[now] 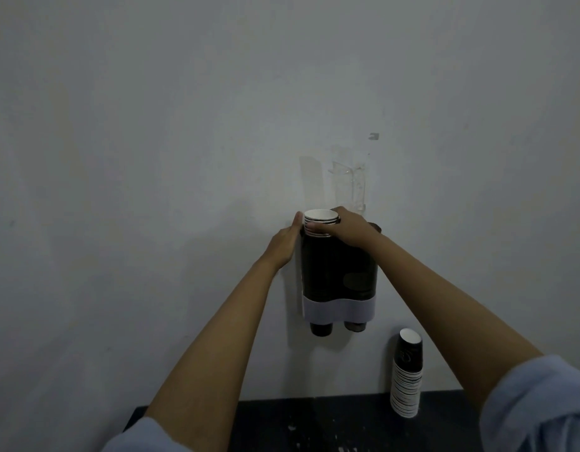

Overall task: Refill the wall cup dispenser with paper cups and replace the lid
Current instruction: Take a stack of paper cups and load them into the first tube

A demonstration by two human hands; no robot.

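The wall cup dispenser (pixel 339 275) hangs on the pale wall (pixel 151 125), a dark twin-tube body with a light wavy band across its lower part. Below the band, the bottom of a dark cup (pixel 321 328) pokes out of the left tube, and a greyer opening shows under the right one. A stack of paper cups (pixel 320 220), white inside with striped rims, sticks out of the top of the left tube. The right hand (pixel 347 228) is curled around the top of this stack, thumb across the rims. The left hand (pixel 287 244) lies flat and open against the dispenser's left side, fingers pointing up beside the cups. Above the dispenser, clear tape and a transparent bracket (pixel 350 181) cling to the wall. Lower right, a second stack of cups (pixel 407 376) stands leaning on the dark worktop (pixel 314 425), close to the wall. No lid is visible.
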